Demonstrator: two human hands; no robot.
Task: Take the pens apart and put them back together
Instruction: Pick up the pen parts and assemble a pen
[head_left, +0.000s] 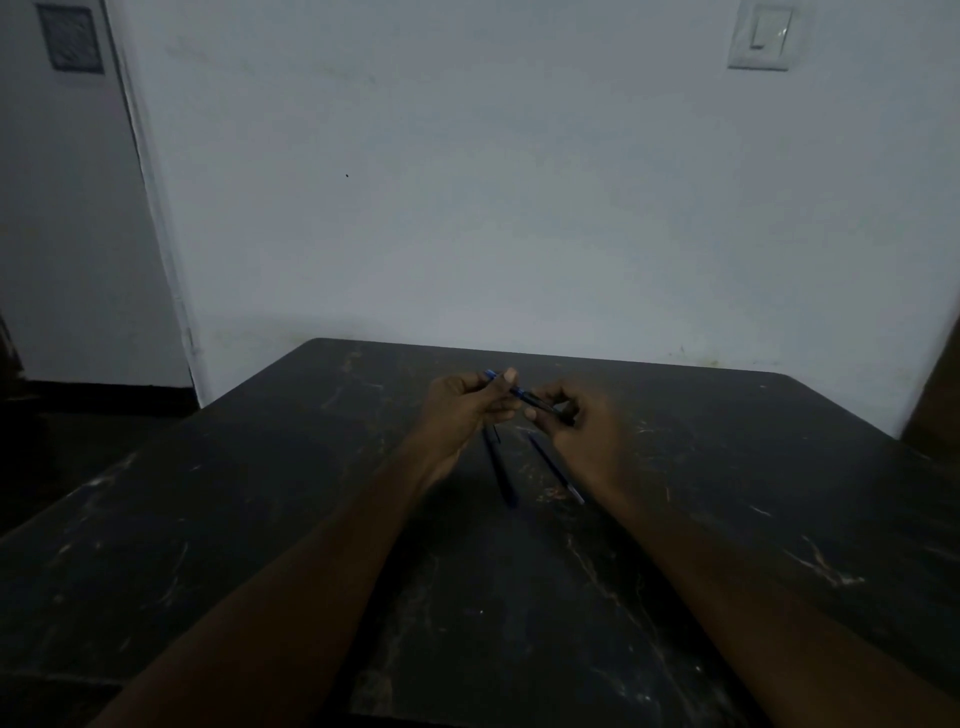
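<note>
Now held: a pen (519, 392) is gripped by both hands above the bench (260, 519), slanting from a blue end at upper left down to a dark end at right.
Left hand (462, 410): the fingers are curled round the blue half of the pen, with the thumb raised against the barrel.
Right hand (582, 421): the dark end is pinched between thumb and fingertips, and the other fingers are curled in.
Second pen (500, 467): laid flat on the bench just below the hands, between the two wrists, pointing away from the person.
Rod (556, 470): a thin piece is laid near the second pen, apart from it, angled toward the right forearm. In this dim light it may be a refill or a slim pen.
Bench surface: dark, veined with pale marks; a pale wall (519, 208) is seen behind it.
Switch (761, 34): mounted on the wall at upper right.
Door (67, 208): seen at far left.
</note>
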